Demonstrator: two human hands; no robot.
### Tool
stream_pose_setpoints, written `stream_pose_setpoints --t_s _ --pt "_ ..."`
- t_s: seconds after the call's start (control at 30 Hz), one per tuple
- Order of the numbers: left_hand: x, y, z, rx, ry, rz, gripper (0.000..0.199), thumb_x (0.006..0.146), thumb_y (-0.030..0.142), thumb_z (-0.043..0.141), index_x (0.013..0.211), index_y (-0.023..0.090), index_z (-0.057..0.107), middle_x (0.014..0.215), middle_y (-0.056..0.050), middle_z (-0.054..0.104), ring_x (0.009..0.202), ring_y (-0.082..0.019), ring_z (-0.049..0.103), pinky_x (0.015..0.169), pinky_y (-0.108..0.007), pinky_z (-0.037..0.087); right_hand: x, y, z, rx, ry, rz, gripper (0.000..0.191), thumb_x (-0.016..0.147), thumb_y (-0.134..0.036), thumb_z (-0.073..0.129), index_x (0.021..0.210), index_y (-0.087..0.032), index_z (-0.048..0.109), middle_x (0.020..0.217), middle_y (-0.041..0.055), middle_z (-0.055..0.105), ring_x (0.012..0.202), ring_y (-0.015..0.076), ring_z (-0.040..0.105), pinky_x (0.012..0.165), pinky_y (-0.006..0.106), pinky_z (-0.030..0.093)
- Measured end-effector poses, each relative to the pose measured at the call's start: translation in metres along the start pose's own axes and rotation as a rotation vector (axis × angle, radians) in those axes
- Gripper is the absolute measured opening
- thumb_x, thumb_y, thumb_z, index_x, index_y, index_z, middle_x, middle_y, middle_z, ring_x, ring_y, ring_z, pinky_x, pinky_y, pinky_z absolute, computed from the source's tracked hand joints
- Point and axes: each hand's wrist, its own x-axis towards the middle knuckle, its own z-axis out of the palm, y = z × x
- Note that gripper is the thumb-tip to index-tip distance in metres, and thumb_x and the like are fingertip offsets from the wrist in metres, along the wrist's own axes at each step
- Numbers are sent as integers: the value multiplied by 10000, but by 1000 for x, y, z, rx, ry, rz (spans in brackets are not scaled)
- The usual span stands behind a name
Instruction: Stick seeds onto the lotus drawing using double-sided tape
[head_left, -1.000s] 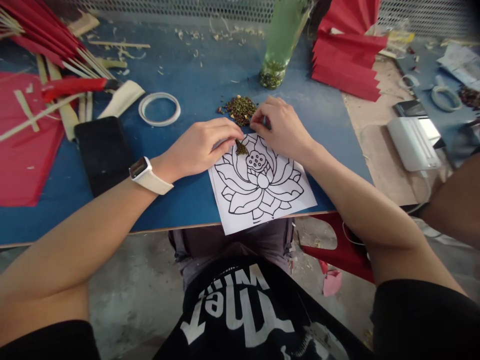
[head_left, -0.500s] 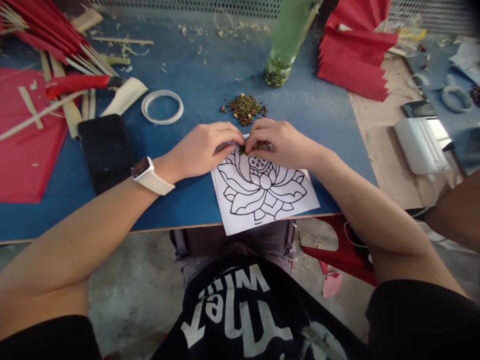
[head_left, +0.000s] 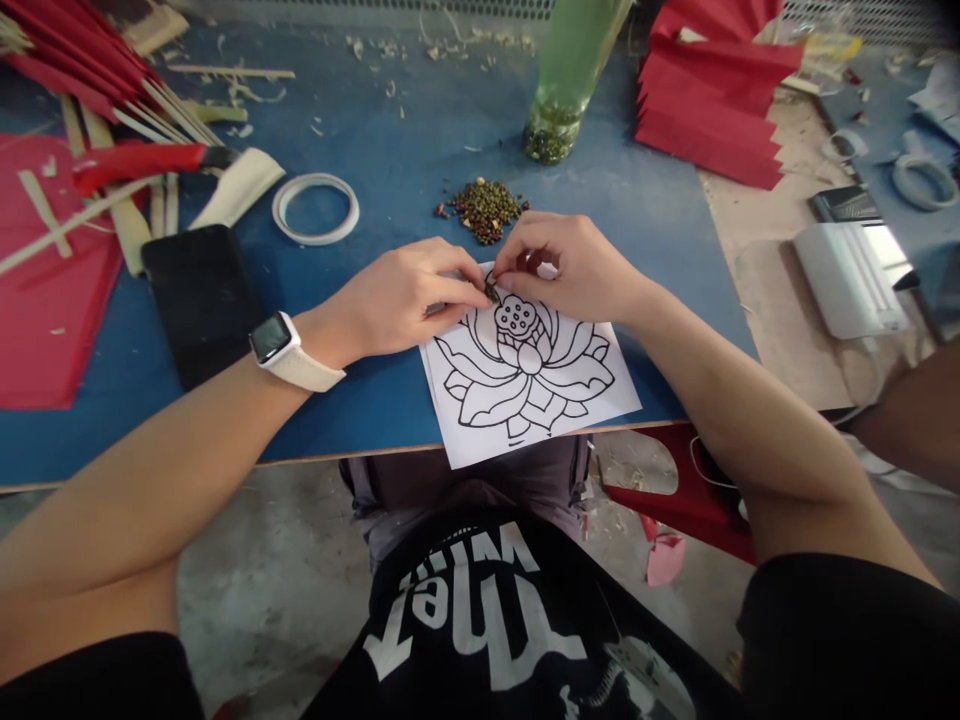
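Observation:
A white sheet (head_left: 480,430) printed with a black lotus outline lies at the table's front edge, its lower corner hanging over. On its upper part sits a small cluster of green beans (head_left: 491,292). My left hand (head_left: 420,295) rests over the sheet's upper left, fingers stretched out, the tips touching the cluster. My right hand (head_left: 564,262) is at the upper right of the sheet, thumb and forefinger pinched beside the cluster; what lies between them is too small to make out. Just beyond both hands is a pile of mixed beans (head_left: 489,208), mostly green with some reddish ones.
A white tape roll (head_left: 316,209) and a black phone (head_left: 199,300) lie to the left, near a red-handled tool (head_left: 139,163) and wood strips. A green-tinted bottle (head_left: 566,90) stands behind the beans. Folded red paper (head_left: 712,100) and a white power bank (head_left: 847,275) are to the right.
My right hand has lifted slightly up and away from the sheet, uncovering the lotus pod drawing. My left fingers have shifted right onto the bean cluster.

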Motion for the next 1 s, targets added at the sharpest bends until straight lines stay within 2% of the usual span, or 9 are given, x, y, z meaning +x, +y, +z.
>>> stream_pose_setpoints --t_s 0.13,0.33,0.47,0.6,0.67,0.77,0.83,0.9,1.0 --pt "-1 -4 6 63 -21 40 389 1286 370 648 1450 366 1000 1488 -96 921 1374 -377 845 1263 -611 684 0 -1 1 8 10 35 201 1102 -457 1001 1052 -295 892 1155 83 851 1039 284 792 933 441 668" --pt "-3 -4 11 121 -31 20 350 1297 388 680 1400 380 1014 1543 -121 887 1431 -414 803 1240 -650 655 0 0 3 -2 1 24 119 1081 -356 977 1031 -298 886 1137 72 845 991 273 773 960 468 663" --pt "-4 -6 10 138 -41 39 345 1308 375 677 1402 366 1009 1547 -116 878 1433 -398 799 1235 -627 668 0 2 2 25 -15 -17 108 1068 -331 975 1014 -303 886 1109 59 835 965 265 766 958 466 641" --pt "-5 -8 9 62 16 89 320 1318 354 716 1506 342 976 1515 -116 885 1421 -365 825 1277 -592 688 0 4 -2 20 -29 -29 76 1056 -317 950 1012 -291 894 1077 55 834 961 251 755 929 439 632" --pt "-6 -8 7 28 54 89 311 1315 376 754 1539 327 964 1491 -119 878 1387 -346 848 1236 -548 715 0 5 -2 52 -25 -36 52 1049 -309 929 1023 -281 894 1112 64 850 955 243 760 889 426 632" --pt "-6 -7 2 35 48 69 292 1314 427 770 1465 305 989 1484 -124 862 1339 -330 871 1147 -498 742 1 10 1 117 22 -46 48 1052 -319 917 1043 -280 890 1152 77 862 943 245 772 873 438 662" --pt "-5 -5 -1 42 10 61 305 1319 433 752 1442 295 995 1500 -131 860 1350 -335 875 1146 -495 744 3 19 1 82 101 -28 97 1067 -369 958 1063 -300 891 1155 89 861 997 290 791 951 499 712" --pt "-5 -4 -3 27 -8 26 323 1307 417 762 1527 297 965 1525 -136 856 1355 -342 875 1177 -510 742 6 35 -2 -34 207 0 159 1066 -428 1012 1080 -326 891 1161 113 858 1109 371 800 1089 614 732" --pt "-6 -2 -5 12 38 -30 408 1267 402 807 1649 279 882 1518 -130 855 1335 -354 879 1228 -553 734 10 66 -14 -212 320 36 203 1051 -485 1034 1100 -348 892 1231 158 856 1266 478 768 1277 787 664"
